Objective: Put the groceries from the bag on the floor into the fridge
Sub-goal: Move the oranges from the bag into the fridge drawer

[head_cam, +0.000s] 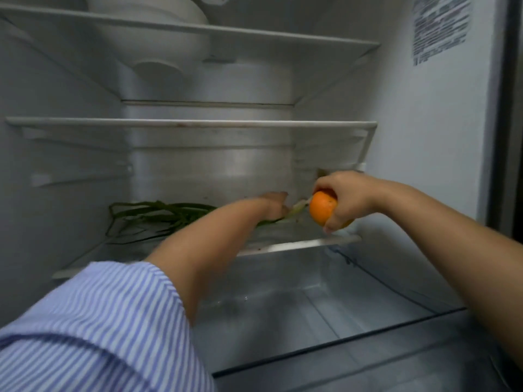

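Both arms reach into the open fridge. My right hand [349, 195] is shut on an orange [322, 207], held just above the right end of the lower glass shelf [297, 244]. A bunch of green onions [152, 217] lies along that shelf, leaves to the left, pale ends to the right. My left hand [273, 206] rests on the pale ends, fingers curled around the stalks. The bag on the floor is out of view.
Two more glass shelves [198, 123] sit above; a white pot [147, 9] stands at the top. Below the lower shelf is a clear crisper drawer [283, 306]. A printed label [440, 26] is on the right inner wall.
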